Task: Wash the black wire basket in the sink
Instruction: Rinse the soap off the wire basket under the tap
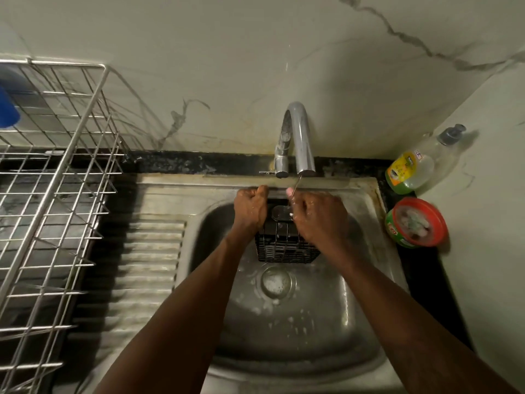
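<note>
Basket [287, 247], black wire, is held low in the sink [284, 336] near its back edge, just below the tap [298, 137]. Left hand [251, 207] is curled round the basket's left side and right hand [318, 216] round its right side, so both grip it. A thin stream [296, 186] of water falls from the tap onto the right hand. Suds [272, 301] lie beside the drain [277, 281]. Soaping looks done and rinsing under way. Probably left: finish the rinse, shut the tap, then set the basket to drain, perhaps in the rack [60, 166] at the counter's left edge.
</note>
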The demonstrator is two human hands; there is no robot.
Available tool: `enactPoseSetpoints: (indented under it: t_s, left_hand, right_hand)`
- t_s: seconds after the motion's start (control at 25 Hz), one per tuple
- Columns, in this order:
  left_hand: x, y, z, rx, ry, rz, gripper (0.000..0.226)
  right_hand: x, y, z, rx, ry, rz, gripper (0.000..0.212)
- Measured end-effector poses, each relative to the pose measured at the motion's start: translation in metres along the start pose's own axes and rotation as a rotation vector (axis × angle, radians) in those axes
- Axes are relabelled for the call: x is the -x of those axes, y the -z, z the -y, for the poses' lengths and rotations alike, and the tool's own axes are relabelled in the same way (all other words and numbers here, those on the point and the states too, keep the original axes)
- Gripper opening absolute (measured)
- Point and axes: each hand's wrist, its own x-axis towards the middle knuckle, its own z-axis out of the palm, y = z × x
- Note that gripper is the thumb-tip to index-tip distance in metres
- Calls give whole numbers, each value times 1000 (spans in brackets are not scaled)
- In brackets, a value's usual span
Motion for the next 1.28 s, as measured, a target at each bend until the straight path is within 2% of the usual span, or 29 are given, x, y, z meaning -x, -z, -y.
enactPoseSetpoints:
  t_s: [0.04, 0.12, 0.28, 0.4, 0.44, 0.52, 0.6, 0.68, 0.76, 0.8, 0.88, 0.96, 1.04, 1.12, 1.2, 1.28]
  left_hand:
    - [1, 3, -3, 12, 24, -6, 28]
    - [-1, 18, -3, 29, 64, -43, 23]
    - [-12, 57, 12, 54, 26, -102, 32]
    - [-14, 53, 14, 10, 39, -129, 31]
    - [-13, 47, 12, 1, 36, -114, 28]
    - [-10, 33, 8, -15, 34, -46, 27]
    - [-10, 15, 6, -67, -13, -19, 31]
    - [-6, 3, 1, -128, -90, -11, 36]
    - [-9, 2, 0, -125, -80, -24, 36]
    - [-13, 7, 1, -94, -52, -47, 34]
    - [-18, 17, 2, -61, 1, -96, 30]
    - [-21, 19, 4, -75, 46, -128, 29]
    - [-15, 9, 1, -90, 73, -67, 29]
    - [-12, -3, 0, -102, 58, -6, 32]
    - [-12, -8, 1, -121, 18, 10, 33]
    - [-14, -2, 3, -145, -42, 18, 39]
  right_hand:
    - [-1, 3, 2, -43, -59, 6, 58]
    - [-4, 3, 26, 23, -76, -5, 61]
    - [2, -8, 76, 192, 184, 12, 44]
    - [1, -2, 54, 124, 360, 39, 43]
    - [-2, 5, 43, 119, 334, 77, 43]
    - [-8, 13, 29, 165, 130, 135, 46]
    - [-9, 10, 33, 245, -14, 101, 53]
    - [-4, -1, 49, 200, 3, 15, 51]
    - [2, -10, 55, 88, 40, -45, 47]
    - [4, -13, 54, 62, 111, -33, 46]
    - [20, -17, 42, 97, 366, -14, 52]
    - [37, -23, 22, 87, 539, -131, 51]
    - [42, -28, 1, -4, 505, -282, 37]
    - [40, -28, -7, 11, 434, -309, 26]
    - [33, -18, 2, 44, 378, -246, 35]
    - [16, -5, 16, 34, 271, -62, 49]
